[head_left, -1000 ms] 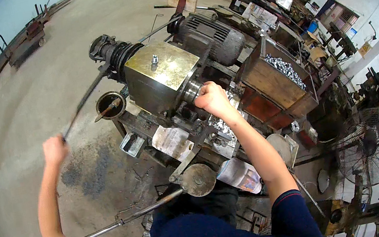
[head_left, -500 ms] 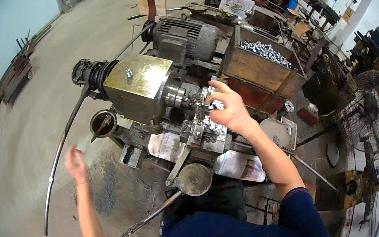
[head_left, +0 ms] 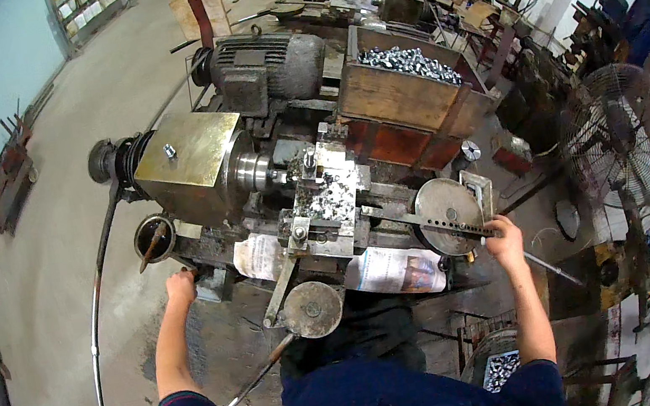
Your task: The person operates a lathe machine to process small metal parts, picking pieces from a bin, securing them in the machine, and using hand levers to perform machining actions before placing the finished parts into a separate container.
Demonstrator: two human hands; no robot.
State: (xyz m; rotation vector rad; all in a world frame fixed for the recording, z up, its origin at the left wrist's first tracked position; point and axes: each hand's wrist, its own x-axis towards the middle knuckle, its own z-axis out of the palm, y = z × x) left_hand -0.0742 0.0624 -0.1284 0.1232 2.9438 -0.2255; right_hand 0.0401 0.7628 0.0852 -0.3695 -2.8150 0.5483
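Observation:
My right hand (head_left: 505, 242) is closed round the outer end of a perforated flat metal bar (head_left: 430, 223), which runs across a round metal disc (head_left: 453, 198) at the machine's right. At the left front of a small lathe, my left hand (head_left: 181, 288) is closed beside a grey metal box (head_left: 212, 286); its fingertips are partly hidden, and what they grip I cannot make out. Between the hands lies the tool slide (head_left: 330, 245), strewn with bright metal shavings (head_left: 328, 196). A shiny spindle chuck (head_left: 254, 171) faces it, with a small bright metal piece (head_left: 278, 177) at its nose.
Behind the slide, a wooden box (head_left: 400, 96) holds many small metal parts (head_left: 409, 65). A motor (head_left: 269, 67) stands at the back. Long levers reach out at left (head_left: 102, 272) and front (head_left: 258, 372). An oil pot (head_left: 155, 239) hangs left; a caged fan (head_left: 618, 131) stands right.
My right hand has left the slide and moved right and toward me onto the perforated bar. My left hand has moved right, to the machine's front, and closed. The whole view has shifted.

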